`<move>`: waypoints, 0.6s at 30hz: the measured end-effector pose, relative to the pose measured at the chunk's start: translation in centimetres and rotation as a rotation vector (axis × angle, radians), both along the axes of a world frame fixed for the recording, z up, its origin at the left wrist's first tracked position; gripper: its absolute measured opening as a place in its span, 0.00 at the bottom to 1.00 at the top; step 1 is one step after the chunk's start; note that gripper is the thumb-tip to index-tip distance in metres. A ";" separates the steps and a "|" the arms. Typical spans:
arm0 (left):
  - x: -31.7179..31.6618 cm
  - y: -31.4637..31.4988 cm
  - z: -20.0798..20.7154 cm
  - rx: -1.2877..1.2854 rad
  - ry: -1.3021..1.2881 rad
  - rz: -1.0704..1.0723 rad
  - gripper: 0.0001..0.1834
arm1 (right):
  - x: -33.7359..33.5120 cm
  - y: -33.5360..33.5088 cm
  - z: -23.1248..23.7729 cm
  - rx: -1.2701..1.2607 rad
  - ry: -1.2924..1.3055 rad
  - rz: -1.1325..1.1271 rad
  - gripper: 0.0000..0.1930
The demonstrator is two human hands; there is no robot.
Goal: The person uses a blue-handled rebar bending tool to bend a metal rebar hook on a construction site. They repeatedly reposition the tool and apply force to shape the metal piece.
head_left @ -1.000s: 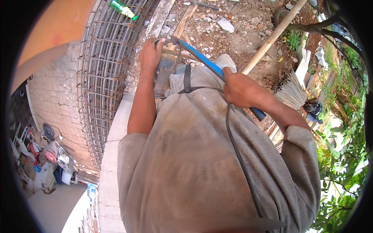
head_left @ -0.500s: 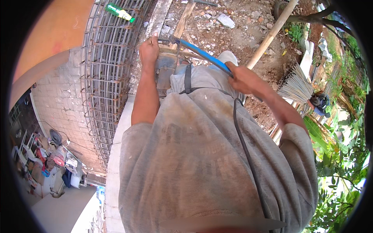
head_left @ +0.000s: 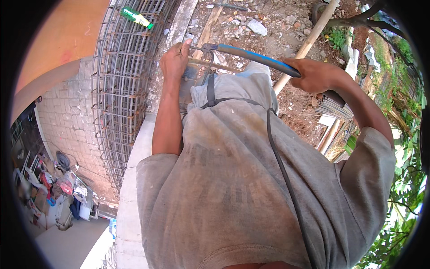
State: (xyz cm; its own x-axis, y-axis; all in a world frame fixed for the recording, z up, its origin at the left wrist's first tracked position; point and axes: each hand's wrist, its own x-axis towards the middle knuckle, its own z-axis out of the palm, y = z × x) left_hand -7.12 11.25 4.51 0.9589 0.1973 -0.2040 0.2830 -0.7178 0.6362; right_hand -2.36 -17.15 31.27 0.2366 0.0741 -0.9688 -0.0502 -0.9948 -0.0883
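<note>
My right hand (head_left: 316,75) is closed round the grip of a bending bar (head_left: 255,56) sleeved in blue and dark pipe. The bar slants down to the right, and its dark end sticks out below my palm. At its far left end, a metal head (head_left: 208,47) meets a thin steel rod (head_left: 195,47). Fingers and thumb of my left hand (head_left: 174,60) pinch this rod just left of the head. A bent length of rod (head_left: 209,63) hangs below the head. Under it sits a block-like metal and wood bench (head_left: 188,78), partly hidden by my left arm and clothes.
Tied rebar cages (head_left: 123,89) lie along my left, with a green bottle (head_left: 135,17) on top. A wooden pole (head_left: 309,42) slants at the right, above a bundle of rods (head_left: 333,110). Rubble and a white stone (head_left: 256,27) cover the ground ahead. A black cord (head_left: 286,172) crosses my shirt.
My right hand has swung the bar's handle outward to the right, with a slight rise. My left hand stays at nearly the same spot on the rod.
</note>
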 end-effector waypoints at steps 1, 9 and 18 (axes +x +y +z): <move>0.0 -0.3 0.2 0.033 0.027 0.028 0.33 | -0.6 -0.1 -0.3 0.033 -0.066 0.055 0.19; 0.4 -0.7 -0.3 0.121 0.089 0.256 0.35 | -5.1 0.9 -2.7 0.052 -0.355 0.277 0.15; 0.4 -1.1 0.5 -0.108 0.137 0.117 0.39 | -5.4 -2.1 -0.8 -0.010 -0.373 0.316 0.23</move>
